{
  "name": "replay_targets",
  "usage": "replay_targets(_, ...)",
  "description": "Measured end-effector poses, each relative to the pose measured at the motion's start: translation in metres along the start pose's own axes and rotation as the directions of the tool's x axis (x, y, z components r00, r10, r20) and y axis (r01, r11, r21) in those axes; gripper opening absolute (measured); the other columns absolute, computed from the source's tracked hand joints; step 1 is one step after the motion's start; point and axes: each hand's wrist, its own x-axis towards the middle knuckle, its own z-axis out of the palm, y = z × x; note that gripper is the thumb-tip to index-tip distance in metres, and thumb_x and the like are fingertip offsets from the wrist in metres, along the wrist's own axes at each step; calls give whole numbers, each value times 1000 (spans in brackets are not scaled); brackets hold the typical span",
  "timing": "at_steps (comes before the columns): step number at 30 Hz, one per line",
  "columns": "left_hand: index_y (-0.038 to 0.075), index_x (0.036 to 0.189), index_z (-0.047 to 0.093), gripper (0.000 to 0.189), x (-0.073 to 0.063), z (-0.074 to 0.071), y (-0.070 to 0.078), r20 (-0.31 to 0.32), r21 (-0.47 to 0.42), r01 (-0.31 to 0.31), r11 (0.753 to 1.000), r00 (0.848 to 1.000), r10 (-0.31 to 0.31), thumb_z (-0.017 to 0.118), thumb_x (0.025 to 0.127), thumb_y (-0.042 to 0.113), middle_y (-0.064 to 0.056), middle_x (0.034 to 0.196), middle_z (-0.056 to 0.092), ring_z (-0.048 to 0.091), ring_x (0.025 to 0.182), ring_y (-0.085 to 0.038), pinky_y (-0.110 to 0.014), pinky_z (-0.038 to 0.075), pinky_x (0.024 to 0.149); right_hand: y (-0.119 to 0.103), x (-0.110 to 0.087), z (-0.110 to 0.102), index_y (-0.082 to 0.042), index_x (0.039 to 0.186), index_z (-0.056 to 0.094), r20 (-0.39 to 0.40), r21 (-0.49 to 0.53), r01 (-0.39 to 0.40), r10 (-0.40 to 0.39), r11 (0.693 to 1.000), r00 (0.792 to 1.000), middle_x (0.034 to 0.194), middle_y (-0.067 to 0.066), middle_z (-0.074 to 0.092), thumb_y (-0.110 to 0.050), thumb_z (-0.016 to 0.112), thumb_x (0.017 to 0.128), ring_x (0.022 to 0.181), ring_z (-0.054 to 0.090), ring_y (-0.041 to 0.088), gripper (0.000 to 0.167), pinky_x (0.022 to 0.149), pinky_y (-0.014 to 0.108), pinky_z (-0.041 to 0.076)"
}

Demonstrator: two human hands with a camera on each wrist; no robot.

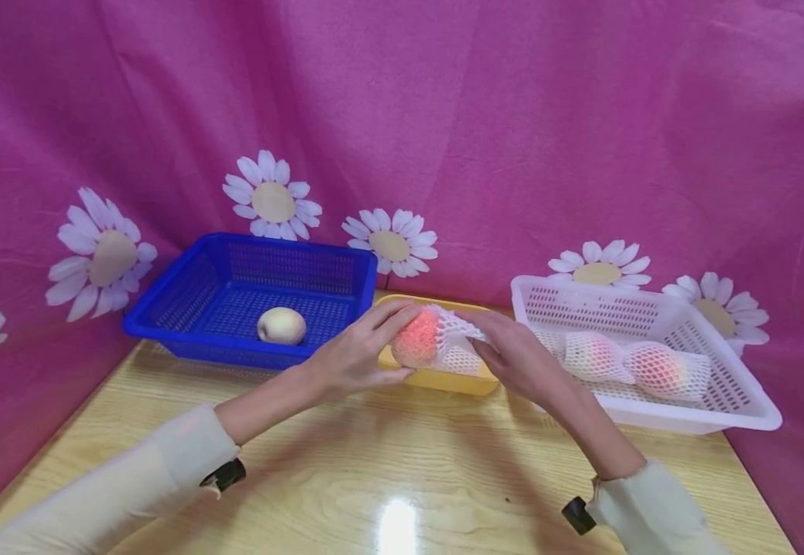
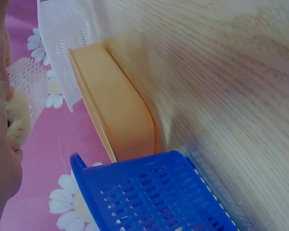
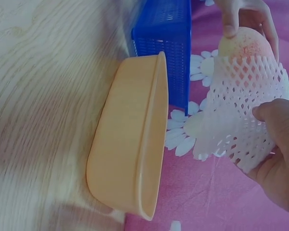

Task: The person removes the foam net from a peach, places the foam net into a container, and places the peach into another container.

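Above the yellow tub (image 1: 453, 381), my left hand (image 1: 356, 348) grips a red and pale yellow apple (image 1: 417, 339) by its bare end. A white foam net sleeve (image 1: 452, 327) covers the apple's other end. My right hand (image 1: 523, 356) pinches the loose end of that sleeve between thumb and fingers. In the right wrist view the sleeve (image 3: 243, 103) reaches about halfway over the apple (image 3: 245, 43), and its free edge flares out below. The left wrist view shows the apple's pale end (image 2: 19, 118) with a dark hollow, partly hidden by the left hand.
On the left, a blue basket (image 1: 196, 339) holds one bare pale apple (image 1: 281, 326). A white basket (image 1: 679, 418) on the right contains net-covered fruit (image 1: 660, 368). More white netting (image 1: 462, 360) lies in the tub. Behind the wooden table (image 1: 346, 478) hangs a flowered pink cloth (image 1: 485, 154).
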Motion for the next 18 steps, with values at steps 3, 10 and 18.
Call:
replay_targets(3,-4,140,47,83,-2,-1,-1,0,9,2,1000,1000,-2,89,72,16,-19,135,51,51,124,-30,-33,44,104,2,-1,2,-5,137,58,-9,-2,-17,17,1000,1000,127,14,65,3,66,93,114,62,29,46,94,47,52)
replay_targets(10,-4,140,48,83,-9,-3,-5,6,29,19,999,1000,-19,90,71,16,-22,138,49,50,127,-34,-39,43,106,10,0,11,-5,137,59,-39,-15,-28,27,999,999,125,12,66,3,63,95,113,63,30,43,95,48,51)
replay_targets(18,-3,140,49,83,-14,-7,-6,17,64,52,997,998,-53,90,71,18,-24,138,50,52,124,-36,-42,47,102,19,2,23,-4,129,63,-73,-33,-45,43,998,996,124,13,66,5,63,93,117,61,31,38,98,49,48)
